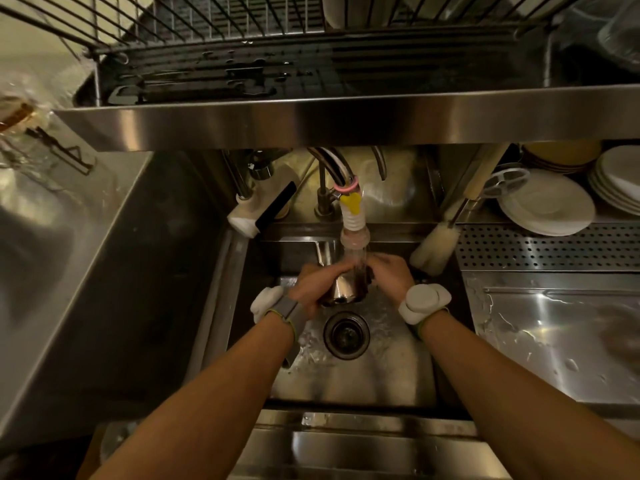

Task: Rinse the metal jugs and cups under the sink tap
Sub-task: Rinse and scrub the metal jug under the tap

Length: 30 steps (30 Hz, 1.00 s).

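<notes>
Metal jug tilted under tap nozzle, above sink drain | left hand grip clamped round jug body | right hand grip clamped on jug rim, in water stream

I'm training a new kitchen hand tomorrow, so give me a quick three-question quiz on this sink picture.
1. True or false: the left hand and right hand both hold the metal jug under the tap.
2. What lies in the sink bottom beneath the jug? A) drain B) sponge C) spoon
3. Fill in: the white plates are stacked to the ____ of the sink.
Key: 1 true; 2 A; 3 right.
</notes>
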Available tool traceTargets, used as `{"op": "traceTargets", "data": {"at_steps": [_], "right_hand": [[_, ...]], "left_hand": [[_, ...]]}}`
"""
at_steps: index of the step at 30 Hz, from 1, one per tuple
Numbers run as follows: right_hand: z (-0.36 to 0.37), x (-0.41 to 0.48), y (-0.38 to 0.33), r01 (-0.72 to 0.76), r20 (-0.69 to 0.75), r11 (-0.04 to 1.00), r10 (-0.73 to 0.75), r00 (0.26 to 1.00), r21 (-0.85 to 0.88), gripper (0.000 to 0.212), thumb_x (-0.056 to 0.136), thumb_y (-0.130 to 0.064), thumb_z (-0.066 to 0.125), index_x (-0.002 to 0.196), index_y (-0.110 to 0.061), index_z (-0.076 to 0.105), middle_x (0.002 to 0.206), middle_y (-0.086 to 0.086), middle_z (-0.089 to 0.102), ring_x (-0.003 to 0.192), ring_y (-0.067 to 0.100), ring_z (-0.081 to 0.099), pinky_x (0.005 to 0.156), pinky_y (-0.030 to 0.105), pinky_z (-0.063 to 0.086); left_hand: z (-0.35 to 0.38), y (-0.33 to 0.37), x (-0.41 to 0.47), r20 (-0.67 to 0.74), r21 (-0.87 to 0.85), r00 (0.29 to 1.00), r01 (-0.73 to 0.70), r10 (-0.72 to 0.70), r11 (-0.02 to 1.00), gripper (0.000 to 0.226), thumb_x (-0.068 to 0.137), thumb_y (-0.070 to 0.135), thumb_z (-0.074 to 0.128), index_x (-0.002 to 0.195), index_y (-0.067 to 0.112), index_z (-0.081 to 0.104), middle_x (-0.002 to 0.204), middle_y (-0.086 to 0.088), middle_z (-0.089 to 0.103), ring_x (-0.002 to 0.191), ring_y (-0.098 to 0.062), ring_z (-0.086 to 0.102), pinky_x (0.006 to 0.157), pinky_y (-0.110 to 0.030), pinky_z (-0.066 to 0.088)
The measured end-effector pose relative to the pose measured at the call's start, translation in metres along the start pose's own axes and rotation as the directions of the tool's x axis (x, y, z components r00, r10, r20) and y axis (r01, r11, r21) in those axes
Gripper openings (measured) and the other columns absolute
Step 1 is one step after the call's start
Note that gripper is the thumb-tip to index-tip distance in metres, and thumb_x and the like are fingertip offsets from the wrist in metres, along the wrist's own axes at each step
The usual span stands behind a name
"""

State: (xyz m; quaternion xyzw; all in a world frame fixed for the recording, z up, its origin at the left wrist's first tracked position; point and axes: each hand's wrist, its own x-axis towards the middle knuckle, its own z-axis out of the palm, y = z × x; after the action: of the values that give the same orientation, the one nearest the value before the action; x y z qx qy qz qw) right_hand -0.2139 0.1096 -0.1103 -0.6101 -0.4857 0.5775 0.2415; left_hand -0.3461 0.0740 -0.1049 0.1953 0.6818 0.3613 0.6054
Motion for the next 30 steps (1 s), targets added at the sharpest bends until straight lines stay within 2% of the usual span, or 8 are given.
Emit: {"op": "traceTargets", "data": {"at_steps": [1,4,9,15,19,22,26,30], "right_hand": [[0.000,-0.002,-0.001,-0.027,0.035,0.999,0.028,0.999,-0.039,0.022,0.090,-0.031,0.057,0.084,-0.013,0.068,0.083,0.003,0.065,0.084,0.022,0.059,0.073,0.028,0.046],[0.007,-0.004,0.004,-0.057,0.130,0.998,0.058,0.990,-0.012,0.045,0.084,-0.039,0.066,0.120,-0.013,0.058,0.107,0.004,0.064,0.101,0.022,0.063,0.086,0.029,0.050],[0.018,-0.001,0.016,0.049,0.172,0.998,-0.041,0.984,-0.043,0.091,0.043,-0.043,0.092,0.122,-0.017,0.055,0.109,-0.001,0.069,0.099,0.014,0.067,0.085,0.030,0.054],[0.013,-0.010,0.017,-0.027,0.001,0.999,0.027,1.000,0.035,0.082,0.059,-0.027,0.088,0.126,-0.013,0.043,0.107,-0.002,0.057,0.096,0.019,0.058,0.082,0.029,0.046],[0.015,-0.011,0.013,-0.038,0.109,0.999,0.036,0.993,0.017,0.081,0.061,-0.026,0.087,0.125,-0.014,0.039,0.111,-0.003,0.056,0.097,0.015,0.058,0.078,0.024,0.047],[0.017,-0.012,0.012,-0.114,0.063,0.984,0.106,0.992,0.136,0.095,0.061,-0.037,0.084,0.137,-0.012,0.033,0.123,0.007,0.058,0.107,0.026,0.061,0.092,0.040,0.052],[0.010,-0.013,0.004,-0.278,0.129,0.919,0.250,0.959,0.281,0.093,0.051,-0.063,0.075,0.123,-0.008,0.054,0.107,0.013,0.069,0.094,0.031,0.068,0.079,0.047,0.057],[0.002,-0.012,-0.001,-0.302,0.124,0.920,0.279,0.952,0.249,0.061,0.080,-0.063,0.055,0.108,-0.011,0.067,0.104,0.015,0.068,0.098,0.031,0.065,0.063,0.036,0.054]], "left_hand": [[0.000,0.000,-0.002,0.003,-0.010,1.000,-0.002,0.002,1.000,0.061,0.073,0.045,0.075,0.114,0.001,0.063,0.097,-0.012,0.072,0.081,-0.021,0.069,0.058,-0.027,0.055],[-0.001,0.005,-0.009,0.041,0.040,0.999,-0.015,0.013,0.999,0.061,0.082,0.063,0.054,0.121,0.016,0.060,0.117,-0.008,0.066,0.105,-0.025,0.063,0.072,-0.034,0.054],[-0.014,0.013,-0.012,-0.001,0.107,1.000,0.007,-0.007,0.994,0.074,0.084,0.076,0.024,0.123,0.024,0.058,0.118,0.001,0.063,0.108,-0.023,0.058,0.088,-0.042,0.049],[-0.033,-0.001,-0.003,-0.167,0.246,0.984,-0.024,0.067,0.969,0.072,0.092,0.065,0.024,0.125,0.012,0.059,0.126,-0.012,0.060,0.114,-0.031,0.056,0.101,-0.042,0.044],[-0.032,-0.002,-0.006,-0.127,0.218,0.991,-0.009,0.038,0.976,0.069,0.090,0.066,0.028,0.118,0.014,0.063,0.118,-0.009,0.065,0.106,-0.028,0.061,0.088,-0.041,0.046],[-0.026,0.002,-0.010,-0.048,0.212,0.999,-0.008,0.019,0.977,0.061,0.091,0.064,0.034,0.122,0.019,0.060,0.118,-0.003,0.065,0.106,-0.023,0.061,0.082,-0.037,0.043],[-0.011,0.005,-0.012,0.047,0.209,0.995,-0.093,0.085,0.974,0.044,0.092,0.050,0.048,0.116,0.015,0.060,0.114,-0.008,0.064,0.095,-0.020,0.060,0.076,-0.032,0.046],[-0.002,0.008,-0.016,0.132,0.193,0.990,-0.065,0.040,0.979,0.041,0.093,0.048,0.049,0.112,0.014,0.060,0.097,-0.008,0.064,0.077,-0.019,0.062,0.059,-0.026,0.052]]}}
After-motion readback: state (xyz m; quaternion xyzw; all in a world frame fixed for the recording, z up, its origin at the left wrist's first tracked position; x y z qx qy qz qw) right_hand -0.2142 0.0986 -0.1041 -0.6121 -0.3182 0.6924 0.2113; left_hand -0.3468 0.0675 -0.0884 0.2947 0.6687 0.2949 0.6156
